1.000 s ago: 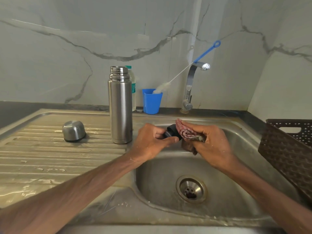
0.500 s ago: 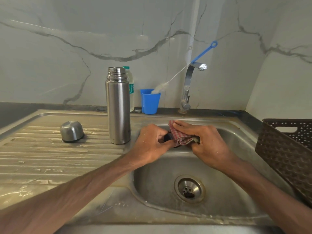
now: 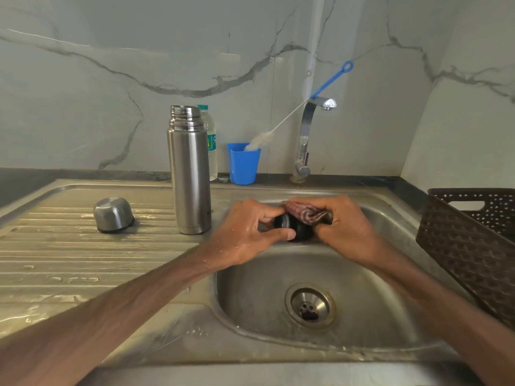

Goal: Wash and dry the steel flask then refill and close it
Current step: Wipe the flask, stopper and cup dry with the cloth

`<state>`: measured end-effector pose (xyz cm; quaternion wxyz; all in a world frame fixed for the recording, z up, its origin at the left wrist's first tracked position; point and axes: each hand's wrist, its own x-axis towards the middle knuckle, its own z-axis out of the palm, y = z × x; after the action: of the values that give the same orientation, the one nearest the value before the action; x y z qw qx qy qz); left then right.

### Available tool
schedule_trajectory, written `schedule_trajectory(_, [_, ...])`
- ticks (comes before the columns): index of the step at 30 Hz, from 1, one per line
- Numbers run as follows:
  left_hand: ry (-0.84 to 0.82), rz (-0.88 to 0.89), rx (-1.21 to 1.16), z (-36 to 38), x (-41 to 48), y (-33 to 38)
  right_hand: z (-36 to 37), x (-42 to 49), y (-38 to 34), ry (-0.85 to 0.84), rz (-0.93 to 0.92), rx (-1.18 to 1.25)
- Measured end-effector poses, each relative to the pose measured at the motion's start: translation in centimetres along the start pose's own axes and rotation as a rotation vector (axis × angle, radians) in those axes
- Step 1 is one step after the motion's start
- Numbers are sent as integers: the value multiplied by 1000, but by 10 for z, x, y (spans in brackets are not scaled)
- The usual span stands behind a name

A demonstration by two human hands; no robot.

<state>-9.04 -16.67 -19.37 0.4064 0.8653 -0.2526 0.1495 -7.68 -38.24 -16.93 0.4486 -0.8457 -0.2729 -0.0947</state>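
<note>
The steel flask stands upright and uncapped on the draining board, just left of the sink bowl. Its steel cup lid sits upside down further left. Over the bowl's back edge my left hand pinches the flask's black stopper between thumb and fingers. My right hand holds a folded checked cloth pressed against the stopper's right side. Part of the stopper is hidden by the cloth and my fingers.
The sink bowl with its drain lies below my hands. At the back stand a blue cup holding a bottle brush, a plastic water bottle and the tap. A brown basket sits right.
Both hands stayed over the sink while the cloth shifted around the stopper; more of the black stopper shows now than half a second ago. The flask and lid have not moved.
</note>
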Motion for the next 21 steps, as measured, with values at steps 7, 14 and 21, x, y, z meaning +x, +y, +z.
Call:
schedule_trajectory(7, [111,-29,-226,-6,0,0,-6,0,5,-95,362,591])
schedule_trajectory(14, [295,80,-81,-6,1,7,-2,-1,1,-50,461,780])
schedule_trajectory(21, [389,138,132,-8,3,1,-2,-5,-8,-17,500,774])
